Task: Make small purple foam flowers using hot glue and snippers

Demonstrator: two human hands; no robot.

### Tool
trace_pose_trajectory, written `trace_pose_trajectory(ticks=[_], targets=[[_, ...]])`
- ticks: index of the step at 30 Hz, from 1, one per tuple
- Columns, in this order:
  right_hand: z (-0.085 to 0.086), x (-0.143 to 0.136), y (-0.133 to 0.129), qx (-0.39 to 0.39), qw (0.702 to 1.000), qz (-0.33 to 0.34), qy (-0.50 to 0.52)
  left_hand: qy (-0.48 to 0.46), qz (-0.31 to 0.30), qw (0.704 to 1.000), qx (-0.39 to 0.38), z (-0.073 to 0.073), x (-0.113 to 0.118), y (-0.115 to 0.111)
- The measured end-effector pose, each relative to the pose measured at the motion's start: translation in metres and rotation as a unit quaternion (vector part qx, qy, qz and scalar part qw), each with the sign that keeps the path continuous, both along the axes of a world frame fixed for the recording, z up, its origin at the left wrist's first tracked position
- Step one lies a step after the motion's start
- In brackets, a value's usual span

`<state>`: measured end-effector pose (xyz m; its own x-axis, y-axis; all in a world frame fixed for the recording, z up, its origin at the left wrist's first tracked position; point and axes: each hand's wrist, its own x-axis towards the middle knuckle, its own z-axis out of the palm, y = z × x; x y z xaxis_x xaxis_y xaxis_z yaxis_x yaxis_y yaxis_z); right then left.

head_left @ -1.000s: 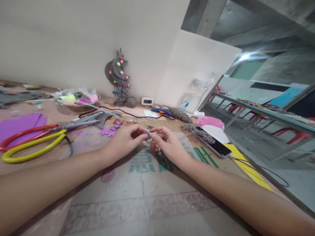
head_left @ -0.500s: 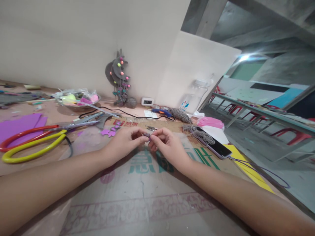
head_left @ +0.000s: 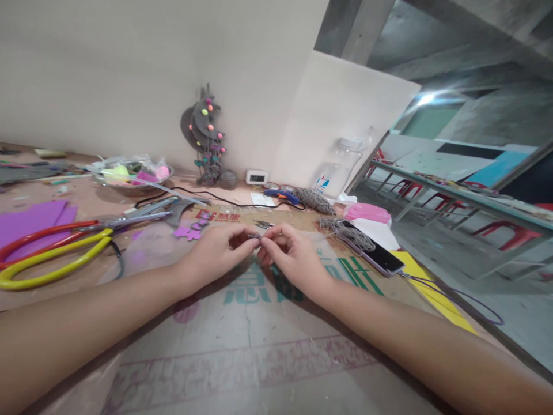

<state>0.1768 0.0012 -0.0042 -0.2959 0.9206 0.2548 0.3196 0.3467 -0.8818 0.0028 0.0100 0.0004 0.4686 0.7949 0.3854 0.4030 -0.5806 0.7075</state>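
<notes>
My left hand (head_left: 222,245) and my right hand (head_left: 290,253) meet above a printed cardboard sheet (head_left: 254,351). Between their fingertips is a tiny greyish-purple piece (head_left: 255,236), pinched from both sides; fingers cover most of it, so its kind is unclear. Just beyond the fingertips lies a small pointed metal tool (head_left: 264,224), partly hidden. Purple flower-shaped cutouts (head_left: 188,232) rest left of my left hand. To the right of my right hand, a loose bundle of grey yarn (head_left: 356,235) lies across a phone (head_left: 387,260).
Large scissors (head_left: 56,262) with red and yellow handles lie at left beside purple sheets (head_left: 38,222). Behind stand a bowl of craft bits (head_left: 166,176), a decorated grey moon ornament (head_left: 202,124), a timer (head_left: 256,177), a blue glue gun (head_left: 283,196), a yarn skein (head_left: 317,200) and a clear bottle (head_left: 341,167).
The view has shifted slightly. The small piece shows less between my fingertips, and my right fingers have closed in nearer to the left ones. Both hands keep their pinch.
</notes>
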Motion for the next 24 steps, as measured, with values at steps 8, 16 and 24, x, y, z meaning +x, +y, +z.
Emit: trace_pose_trajectory(ticks=[8,16,24], targets=[[0.0044,0.0028,-0.0054,0.06,0.997,-0.021,-0.043,-0.001,0.009,1.0,-0.023,-0.0029,-0.0005,0.0011],[-0.0001,0.002,-0.0003,0.022,0.998,-0.015,-0.054,-0.006,0.01,1.0,-0.027,0.0008,-0.0001,-0.0018],[0.0028,0.0005,-0.0044,-0.022,1.0,0.006,-0.013,-0.001,0.001,1.0,-0.017,0.0033,-0.0002,-0.0025]])
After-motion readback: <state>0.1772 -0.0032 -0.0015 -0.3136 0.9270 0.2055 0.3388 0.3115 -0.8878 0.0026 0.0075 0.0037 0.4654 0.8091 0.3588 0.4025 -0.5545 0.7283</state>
